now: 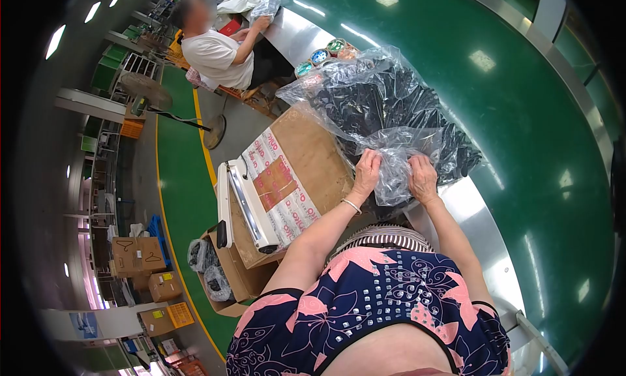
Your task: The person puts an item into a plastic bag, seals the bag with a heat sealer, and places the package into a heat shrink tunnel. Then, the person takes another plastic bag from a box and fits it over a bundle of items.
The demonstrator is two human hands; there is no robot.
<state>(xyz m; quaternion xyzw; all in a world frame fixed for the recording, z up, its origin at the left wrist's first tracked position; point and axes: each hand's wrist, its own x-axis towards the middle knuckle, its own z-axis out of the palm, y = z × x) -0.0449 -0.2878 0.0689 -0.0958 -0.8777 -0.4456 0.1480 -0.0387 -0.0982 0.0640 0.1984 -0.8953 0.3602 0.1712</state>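
Observation:
A large clear plastic bag (391, 105) full of dark items lies on the metal-edged table, its gathered end towards me. My left hand (367, 172) is closed on the left side of that gathered plastic, with a bracelet on the wrist. On the right side, my right hand (422, 178) also grips the plastic, fingers bent. Crumpled film bunches between the two hands. To the left, a white heat sealer (251, 206) rests on a taped cardboard box (313, 157), apart from both hands.
A co-worker (218, 53) sits at the upper left, handling plastic. Round containers (319, 56) stand beyond the bag. A standing fan (214, 131) is on the floor at left. An open carton (225, 304) with bagged items sits below the box. The metal table (492, 245) curves round at right.

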